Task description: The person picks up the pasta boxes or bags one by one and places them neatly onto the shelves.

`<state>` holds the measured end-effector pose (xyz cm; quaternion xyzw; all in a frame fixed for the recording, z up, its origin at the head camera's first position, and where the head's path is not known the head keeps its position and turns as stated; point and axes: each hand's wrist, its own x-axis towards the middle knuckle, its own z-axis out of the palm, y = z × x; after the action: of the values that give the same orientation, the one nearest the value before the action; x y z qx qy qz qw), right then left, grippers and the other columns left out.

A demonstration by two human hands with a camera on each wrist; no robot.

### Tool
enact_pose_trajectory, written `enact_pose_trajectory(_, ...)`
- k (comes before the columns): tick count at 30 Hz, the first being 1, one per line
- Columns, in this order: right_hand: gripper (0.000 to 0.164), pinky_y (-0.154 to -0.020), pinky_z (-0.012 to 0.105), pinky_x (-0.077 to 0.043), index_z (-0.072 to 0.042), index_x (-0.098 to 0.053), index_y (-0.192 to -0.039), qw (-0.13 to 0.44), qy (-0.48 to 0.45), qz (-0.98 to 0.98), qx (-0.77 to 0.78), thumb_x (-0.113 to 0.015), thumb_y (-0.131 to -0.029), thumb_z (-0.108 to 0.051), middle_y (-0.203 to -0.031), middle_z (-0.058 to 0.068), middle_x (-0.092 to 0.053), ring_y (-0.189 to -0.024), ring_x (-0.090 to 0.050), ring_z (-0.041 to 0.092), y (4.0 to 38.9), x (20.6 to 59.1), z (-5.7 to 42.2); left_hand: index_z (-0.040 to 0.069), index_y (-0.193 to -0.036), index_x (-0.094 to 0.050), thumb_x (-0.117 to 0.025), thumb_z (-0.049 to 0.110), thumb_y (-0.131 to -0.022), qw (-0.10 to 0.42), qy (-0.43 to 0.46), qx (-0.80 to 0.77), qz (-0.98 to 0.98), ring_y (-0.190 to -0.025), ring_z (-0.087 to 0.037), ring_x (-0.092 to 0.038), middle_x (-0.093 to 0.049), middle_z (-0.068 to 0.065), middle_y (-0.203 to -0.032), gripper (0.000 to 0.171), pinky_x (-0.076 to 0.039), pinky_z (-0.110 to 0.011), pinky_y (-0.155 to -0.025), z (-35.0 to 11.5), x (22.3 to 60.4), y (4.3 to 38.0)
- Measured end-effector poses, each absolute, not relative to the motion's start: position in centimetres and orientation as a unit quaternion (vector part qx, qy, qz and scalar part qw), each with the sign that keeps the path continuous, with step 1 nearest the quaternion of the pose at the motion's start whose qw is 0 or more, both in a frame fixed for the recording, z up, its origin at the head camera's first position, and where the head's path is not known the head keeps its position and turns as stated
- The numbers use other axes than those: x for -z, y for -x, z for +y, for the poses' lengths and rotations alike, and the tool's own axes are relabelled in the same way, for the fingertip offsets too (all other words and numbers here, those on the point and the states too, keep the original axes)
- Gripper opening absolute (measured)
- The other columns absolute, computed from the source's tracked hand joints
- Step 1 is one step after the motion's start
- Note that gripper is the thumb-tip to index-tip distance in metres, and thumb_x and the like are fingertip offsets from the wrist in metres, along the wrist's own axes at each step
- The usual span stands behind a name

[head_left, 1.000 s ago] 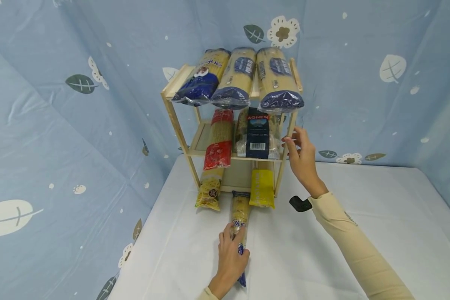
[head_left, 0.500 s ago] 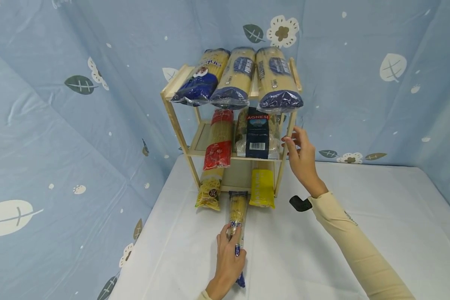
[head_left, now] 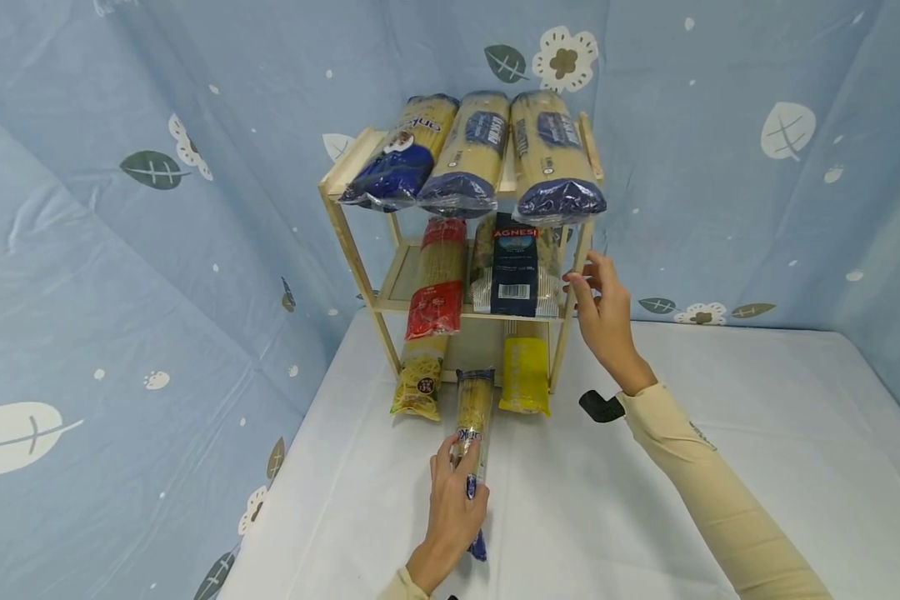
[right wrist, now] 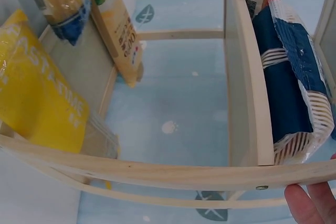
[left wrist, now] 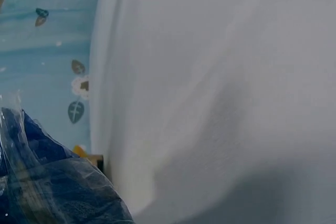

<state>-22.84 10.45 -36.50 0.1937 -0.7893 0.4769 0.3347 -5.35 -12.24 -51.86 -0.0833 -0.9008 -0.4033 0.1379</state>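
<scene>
My left hand [head_left: 453,504] grips a long bag of spaghetti [head_left: 475,402] from above, fingers on one side and thumb on the other. The far end of this bag is at the front edge of the bottom shelf, between a bag of yellow noodles [head_left: 417,385] and a yellow pasta bag [head_left: 525,375]. In the left wrist view only a blue plastic end [left wrist: 68,190] shows. My right hand [head_left: 606,321] holds the right front post of the wooden rack [head_left: 562,354], thumb in front. Its fingertips [right wrist: 304,205] touch the post in the right wrist view.
Three large pasta bags [head_left: 468,154] lie on the top shelf, overhanging its front. On the middle shelf are a red noodle bag [head_left: 437,287] and a dark blue Agnesi bag [head_left: 515,267]. White cloth [head_left: 735,417] covers the table; a patterned blue curtain [head_left: 720,192] hangs behind.
My left hand has moved the spaghetti bag slightly left and then forward, bringing its far end to the bottom shelf's front edge. The right hand has stayed on the post.
</scene>
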Motion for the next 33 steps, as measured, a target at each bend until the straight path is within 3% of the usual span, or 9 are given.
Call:
enact_pose_trajectory(9,0.036,-0.056,0.011,-0.041,0.002,-0.045,-0.129,0.333,-0.197,-0.786,-0.483,-0.049,-0.1,-0.021,-0.097,0.019,-0.062,-0.078,-0.062,0.036,22.8,36.5,10.4,0.001,-0.13,-0.056,-0.063,-0.007,-0.073,0.169,0.099,0.41,-0.891,-0.111,-0.03,-0.042,-0.037,-0.023,-0.139,0.058,-0.047,-0.043,-0.075,-12.4,51.1,7.4)
enact_pose_trajectory(21,0.031,-0.055,0.011,-0.039,0.005,-0.046,-0.126,0.332,-0.197,-0.785,-0.484,-0.051,-0.099,-0.01,-0.097,0.018,-0.062,-0.076,-0.061,0.034,22.9,36.5,10.6,0.0,-0.132,-0.053,-0.062,-0.007,-0.076,0.169,0.116,0.421,-0.884,-0.123,-0.039,-0.035,-0.033,-0.027,-0.141,0.057,-0.042,-0.054,-0.086,-12.6,50.0,10.3)
enact_pose_trajectory(33,0.03,-0.055,0.011,-0.041,0.002,-0.048,-0.126,0.33,-0.201,-0.782,-0.488,-0.052,-0.097,-0.005,-0.096,0.018,-0.063,-0.077,-0.062,0.034,23.0,36.7,10.6,0.0,-0.131,-0.055,-0.063,-0.003,-0.078,0.187,0.117,0.394,-0.892,-0.113,-0.038,-0.042,-0.037,-0.028,-0.139,0.054,-0.041,-0.053,-0.087,-12.3,49.8,14.0)
